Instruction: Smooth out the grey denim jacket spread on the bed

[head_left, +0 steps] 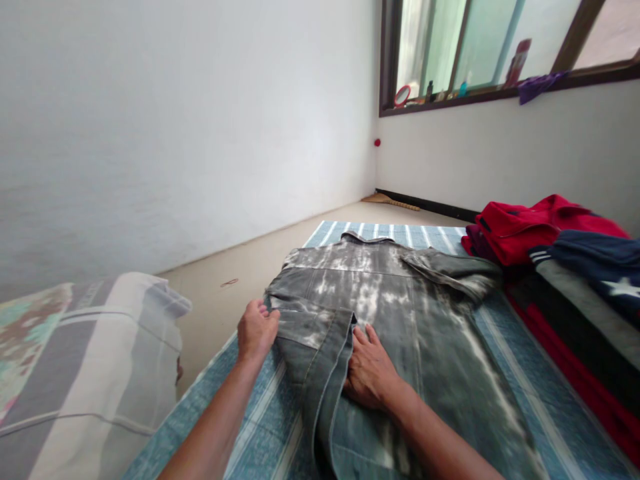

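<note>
Jacket (383,300), grey-green with whitish mottling and visible seams. Lies spread on a blue cloth (520,360) with white stripes, collar (367,238) at the far end. Near left side turned inward over the body, its dark-edged band standing in a loose curve; right sleeve (450,270) folded back on itself, with creases.

Left hand (257,331): fingers curled in, pinching the jacket's left edge between thumb and fingertips. Right hand (370,370): palm down on the jacket, fingers extended and slightly apart, just beside the turned-in band; thumb position impossible to tell.

To the right, on the same cloth: pile of folded clothes (575,293), with red, navy, grey and black pieces, one bearing a white star. To the left: bulky grey-and-white striped bundle (115,373). Beyond: beige floor (215,327), straw broom (393,200) near the corner, plain white wall (200,120). Upper right: dark-framed window (480,47), its sill holding a red-rimmed mirror (402,96), small bottles and a purple cloth (537,87).
</note>
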{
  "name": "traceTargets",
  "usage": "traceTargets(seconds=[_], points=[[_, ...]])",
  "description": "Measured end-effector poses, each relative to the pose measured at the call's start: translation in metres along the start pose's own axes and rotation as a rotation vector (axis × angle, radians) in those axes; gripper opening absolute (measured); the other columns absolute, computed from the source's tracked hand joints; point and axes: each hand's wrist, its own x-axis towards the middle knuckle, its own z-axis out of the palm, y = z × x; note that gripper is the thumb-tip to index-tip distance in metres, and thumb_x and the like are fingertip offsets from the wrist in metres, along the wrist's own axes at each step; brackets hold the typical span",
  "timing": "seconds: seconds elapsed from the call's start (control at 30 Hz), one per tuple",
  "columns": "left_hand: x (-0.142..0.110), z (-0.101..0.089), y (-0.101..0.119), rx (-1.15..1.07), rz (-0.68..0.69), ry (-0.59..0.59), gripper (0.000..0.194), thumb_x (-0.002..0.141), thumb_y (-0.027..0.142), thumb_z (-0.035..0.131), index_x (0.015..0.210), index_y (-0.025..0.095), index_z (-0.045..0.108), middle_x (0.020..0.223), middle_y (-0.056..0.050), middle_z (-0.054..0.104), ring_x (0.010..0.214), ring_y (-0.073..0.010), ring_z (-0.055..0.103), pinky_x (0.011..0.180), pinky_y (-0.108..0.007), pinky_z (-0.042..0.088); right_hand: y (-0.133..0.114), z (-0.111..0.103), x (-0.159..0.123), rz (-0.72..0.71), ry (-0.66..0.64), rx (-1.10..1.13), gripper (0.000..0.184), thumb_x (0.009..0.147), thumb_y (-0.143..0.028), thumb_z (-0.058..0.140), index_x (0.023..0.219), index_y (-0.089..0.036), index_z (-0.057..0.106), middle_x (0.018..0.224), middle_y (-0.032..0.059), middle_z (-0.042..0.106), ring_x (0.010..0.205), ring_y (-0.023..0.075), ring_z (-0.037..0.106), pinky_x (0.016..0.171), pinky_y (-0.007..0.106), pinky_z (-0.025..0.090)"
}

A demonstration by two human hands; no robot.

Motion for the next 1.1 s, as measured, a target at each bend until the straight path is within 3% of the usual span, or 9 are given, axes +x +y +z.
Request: traceTargets(seconds=[0.07, 0.27, 0.37, 0.47, 0.57, 0.7, 0.87, 1.0, 1.1], points=[[-0.012, 0.01, 0.015, 0.052, 0.26, 0.044, 0.032, 0.055, 0.006, 0.073, 0.08, 0.023, 0.062, 0.097, -0.005, 0.067, 0.116, -0.0267, 0.052, 0.091, -0.026, 0.044, 0.0, 0.001, 0.0, -0.001, 0.002, -0.004, 0.047, 0.089, -0.034, 0.047, 0.135, -0.029, 0.048, 0.148, 0.0058, 0.035, 0.135, 0.0285, 0.026, 0.111, 0.052, 0.011], [-0.067, 0.06, 0.026, 0.313, 0.656, -0.668, 0.043, 0.06, 0.025, 0.079, 0.1, 0.02, 0.066, 0.115, -0.01, 0.062, 0.118, -0.0326, 0.049, 0.108, -0.041, 0.029, 0.002, 0.006, 0.0, -0.01, 0.014, -0.001, 0.051, 0.09, -0.038, 0.047, 0.139, -0.027, 0.043, 0.148, 0.0079, 0.036, 0.135, 0.0309, 0.026, 0.111, 0.054, 0.01], [-0.082, 0.073, 0.018, 0.585, 0.742, -0.788, 0.053, 0.064, 0.028, 0.075, 0.114, 0.019, 0.06, 0.123, -0.013, 0.058, 0.123, -0.0367, 0.044, 0.107, -0.05, 0.026, 0.003, 0.008, 0.0, -0.017, 0.016, 0.011, 0.055, 0.089, -0.042, 0.047, 0.141, -0.026, 0.04, 0.148, 0.0086, 0.037, 0.137, 0.033, 0.023, 0.111, 0.055, 0.009], [-0.08, 0.069, 0.014, 0.687, 0.751, -0.732, 0.048, 0.069, 0.02, 0.065, 0.116, 0.019, 0.059, 0.114, -0.013, 0.061, 0.114, -0.0341, 0.051, 0.102, -0.05, 0.031, 0.004, 0.009, -0.001, -0.009, -0.007, 0.009, 0.055, 0.089, -0.043, 0.047, 0.14, -0.021, 0.043, 0.146, 0.0132, 0.039, 0.138, 0.0338, 0.021, 0.111, 0.054, 0.009], [-0.069, 0.049, 0.014, 0.58, 0.737, -0.674, 0.044, 0.071, 0.018, 0.06, 0.115, 0.021, 0.061, 0.109, -0.011, 0.062, 0.106, -0.0301, 0.054, 0.098, -0.043, 0.037, 0.005, 0.01, -0.001, 0.002, -0.009, 0.002, 0.057, 0.09, -0.043, 0.046, 0.141, -0.019, 0.041, 0.149, 0.0171, 0.03, 0.139, 0.0336, 0.019, 0.111, 0.055, 0.011], [-0.062, 0.024, 0.012, 0.442, 0.686, -0.715, 0.042, 0.064, 0.016, 0.067, 0.105, 0.025, 0.067, 0.109, -0.007, 0.064, 0.104, -0.0264, 0.056, 0.097, -0.036, 0.04, 0.005, 0.013, 0.0, 0.015, -0.001, -0.002, 0.057, 0.092, -0.042, 0.042, 0.145, -0.024, 0.033, 0.151, 0.0152, 0.027, 0.14, 0.0323, 0.017, 0.11, 0.056, 0.011], [-0.073, 0.028, 0.003, 0.677, 0.706, -0.534, 0.042, 0.07, 0.01, 0.048, 0.108, 0.022, 0.064, 0.091, -0.002, 0.068, 0.081, -0.018, 0.062, 0.079, -0.03, 0.049, 0.005, 0.011, 0.001, 0.023, -0.056, -0.007, 0.057, 0.092, -0.045, 0.038, 0.144, -0.023, 0.035, 0.152, 0.0138, 0.025, 0.141, 0.0315, 0.013, 0.11, 0.055, 0.009], [-0.078, 0.024, 0.022, 0.804, 0.744, -0.376, 0.044, 0.072, 0.01, 0.042, 0.108, 0.021, 0.066, 0.078, 0.0, 0.069, 0.07, -0.0151, 0.064, 0.072, -0.025, 0.049, 0.005, 0.01, 0.001, 0.026, -0.056, -0.012, 0.057, 0.092, -0.045, 0.037, 0.144, -0.021, 0.035, 0.152, 0.0156, 0.025, 0.141, 0.0303, 0.013, 0.111, 0.053, 0.008], [-0.076, -0.009, 0.048, 0.886, 0.669, -0.277, 0.044, 0.073, 0.017, 0.042, 0.109, 0.021, 0.067, 0.072, 0.001, 0.069, 0.065, -0.0153, 0.064, 0.067, -0.024, 0.049, 0.005, 0.01, 0.0, 0.045, -0.07, -0.016, 0.063, 0.09, -0.05, 0.043, 0.145, -0.022, 0.034, 0.153, 0.0165, 0.022, 0.141, 0.0304, 0.012, 0.111, 0.053, 0.007]])
